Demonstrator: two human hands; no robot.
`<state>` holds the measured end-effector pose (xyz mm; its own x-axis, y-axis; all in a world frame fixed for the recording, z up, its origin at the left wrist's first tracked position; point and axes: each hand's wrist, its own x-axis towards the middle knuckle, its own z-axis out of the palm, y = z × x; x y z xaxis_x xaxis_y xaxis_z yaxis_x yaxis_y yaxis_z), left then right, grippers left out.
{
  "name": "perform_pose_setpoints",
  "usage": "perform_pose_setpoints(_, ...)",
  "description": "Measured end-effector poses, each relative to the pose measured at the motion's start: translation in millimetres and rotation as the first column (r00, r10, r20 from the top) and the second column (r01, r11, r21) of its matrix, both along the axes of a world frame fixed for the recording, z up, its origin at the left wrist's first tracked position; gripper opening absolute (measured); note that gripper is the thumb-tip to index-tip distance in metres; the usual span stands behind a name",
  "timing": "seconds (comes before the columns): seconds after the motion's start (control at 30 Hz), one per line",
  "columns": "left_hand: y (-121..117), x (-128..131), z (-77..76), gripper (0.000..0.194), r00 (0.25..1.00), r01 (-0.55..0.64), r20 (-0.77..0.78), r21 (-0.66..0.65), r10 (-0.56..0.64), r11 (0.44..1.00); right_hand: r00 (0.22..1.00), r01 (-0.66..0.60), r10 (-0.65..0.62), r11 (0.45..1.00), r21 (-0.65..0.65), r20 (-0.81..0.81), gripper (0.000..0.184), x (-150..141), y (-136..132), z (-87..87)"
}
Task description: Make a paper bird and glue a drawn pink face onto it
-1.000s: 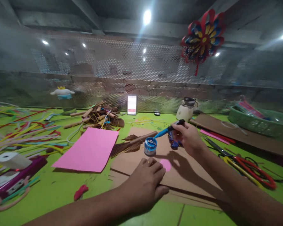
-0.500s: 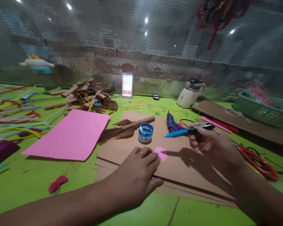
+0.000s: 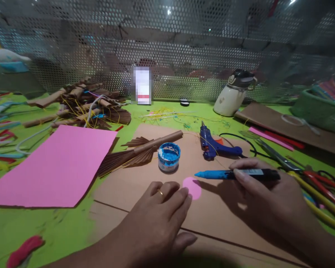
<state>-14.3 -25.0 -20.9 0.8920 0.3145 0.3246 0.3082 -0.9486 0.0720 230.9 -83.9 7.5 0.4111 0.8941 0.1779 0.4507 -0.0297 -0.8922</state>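
Green counter [image 3: 58, 225] carries card [image 3: 120, 190]. Right grip [image 3: 268, 191] encloses a pen [image 3: 214, 174]; disc [image 3: 195, 190] lies to its left, at the loosely spread left grip [image 3: 162, 214]. Pen work appears in hand, calling for steady aim.

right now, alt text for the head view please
Right hand holds a blue-tipped marker near a pink circle on brown sheets; the left hand rests at the circle's edge. Beyond are an open pot of blue paint and blue glue gun.
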Motion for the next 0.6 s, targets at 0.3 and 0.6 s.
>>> perform_pose_setpoints(0.3, 5.7, -0.3, -14.4, 0.031, 0.997, 0.019, 0.077, 0.136, -0.030, 0.991, 0.995, 0.085, -0.086, 0.996, -0.030, -0.042, 0.009, -29.0, -8.4, 0.7)
perform_pose_setpoints(0.6, 4.6, -1.3, -13.9, 0.034, 0.999, 0.011, 0.046, 0.098, -0.016, 0.995, 1.000, 0.013, -0.013, 1.000, 0.007, -0.006, 0.006, -28.9, -12.2, -5.4)
